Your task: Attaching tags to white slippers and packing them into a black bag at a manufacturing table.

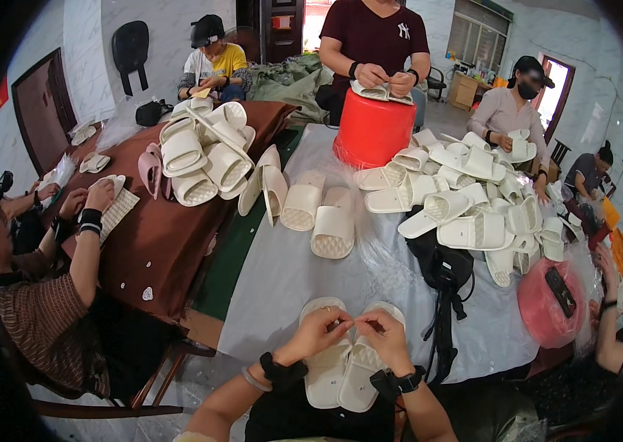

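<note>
Head view: slipper pair (341,365) lies soles-up on the near edge of the surface (282,280), the two cream slippers side by side and touching, toes pointing away from me. My left hand (319,331) rests on the toe end of the left slipper, fingers curled in, thumb and forefinger pinched together on something small at the gap between the two; my right hand (381,335) meets it there, pinched the same way. What the fingertips hold is too small to make out: a tie, a tag or a thread, I cannot tell.

Progress, as a judgement: this pair is matched and laid together, and the joining at the toes looks to be in hand, not finished. A large heap of loose slippers (466,206) sits further up the surface to my right, and three more (311,210) lie apart towards the middle, so most of the work seems left.

Hard to see: the heel ends of my pair run under my wrists. A black bag (440,269) covers part of the surface beside my right hand. A pink bag with a phone on it (547,306) sits at the right edge. The red bucket (372,129) at the far end hides whatever is inside. Other people's hands work around the rim, bent by the lens.
</note>
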The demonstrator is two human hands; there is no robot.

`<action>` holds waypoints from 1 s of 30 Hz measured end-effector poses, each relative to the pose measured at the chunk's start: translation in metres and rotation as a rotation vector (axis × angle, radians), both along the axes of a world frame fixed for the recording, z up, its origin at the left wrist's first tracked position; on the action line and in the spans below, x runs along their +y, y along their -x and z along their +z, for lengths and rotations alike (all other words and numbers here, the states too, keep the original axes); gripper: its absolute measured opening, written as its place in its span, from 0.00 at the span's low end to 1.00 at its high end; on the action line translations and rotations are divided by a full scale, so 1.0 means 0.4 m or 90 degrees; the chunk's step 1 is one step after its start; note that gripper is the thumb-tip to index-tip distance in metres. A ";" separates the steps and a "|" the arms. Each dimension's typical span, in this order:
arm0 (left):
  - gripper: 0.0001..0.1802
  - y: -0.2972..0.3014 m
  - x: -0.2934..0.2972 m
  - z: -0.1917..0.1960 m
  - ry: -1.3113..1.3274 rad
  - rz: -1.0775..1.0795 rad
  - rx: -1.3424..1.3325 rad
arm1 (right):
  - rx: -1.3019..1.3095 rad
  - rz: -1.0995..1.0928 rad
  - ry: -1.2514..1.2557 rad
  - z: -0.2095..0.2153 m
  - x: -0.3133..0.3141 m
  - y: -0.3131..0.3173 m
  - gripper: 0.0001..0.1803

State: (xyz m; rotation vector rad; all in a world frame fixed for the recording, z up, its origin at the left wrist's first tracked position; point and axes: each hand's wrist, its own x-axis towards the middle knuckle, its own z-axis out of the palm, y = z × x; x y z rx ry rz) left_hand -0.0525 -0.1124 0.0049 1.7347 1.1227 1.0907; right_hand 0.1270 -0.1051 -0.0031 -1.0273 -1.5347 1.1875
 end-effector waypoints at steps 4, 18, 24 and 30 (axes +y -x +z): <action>0.07 0.005 0.006 -0.021 -0.031 0.003 0.027 | 0.029 0.004 0.010 0.002 0.002 -0.003 0.06; 0.07 0.010 0.001 -0.001 0.027 -0.007 0.035 | -0.034 0.023 0.033 0.011 0.002 -0.001 0.06; 0.07 0.008 0.005 -0.006 -0.016 0.002 0.014 | -0.024 0.013 0.029 0.023 0.002 0.001 0.06; 0.07 0.010 0.004 -0.007 -0.012 -0.003 0.036 | -0.064 0.018 -0.009 0.019 0.004 0.003 0.06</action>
